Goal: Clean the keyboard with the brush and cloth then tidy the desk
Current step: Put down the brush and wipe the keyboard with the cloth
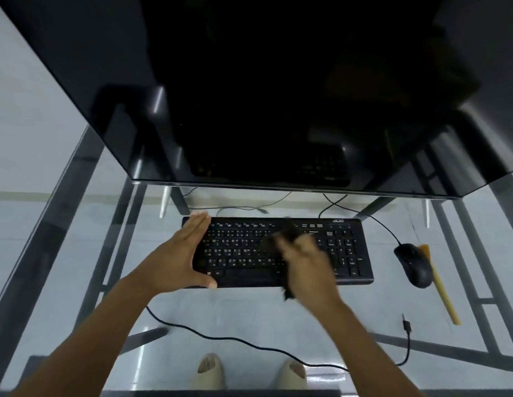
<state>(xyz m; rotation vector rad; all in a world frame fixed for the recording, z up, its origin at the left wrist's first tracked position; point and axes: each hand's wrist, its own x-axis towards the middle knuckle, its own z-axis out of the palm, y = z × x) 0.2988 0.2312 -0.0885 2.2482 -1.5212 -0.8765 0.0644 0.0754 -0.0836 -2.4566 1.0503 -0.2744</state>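
A black keyboard (344,250) lies on the glass desk (249,316) in front of me. My left hand (182,253) is spread flat against the keyboard's left end, thumb at its near edge. My right hand (305,262) is blurred over the keyboard's middle and grips a dark cloth (281,234) that presses on the keys; a corner of it hangs below my palm. The brush (441,287), with a pale yellow handle and orange bristles, lies on the desk to the right, partly behind the mouse.
A black mouse (413,263) sits right of the keyboard. A large dark monitor (263,96) stands close behind the keyboard. A loose black cable (243,343) runs across the near desk, its plug end at the right. My feet show through the glass.
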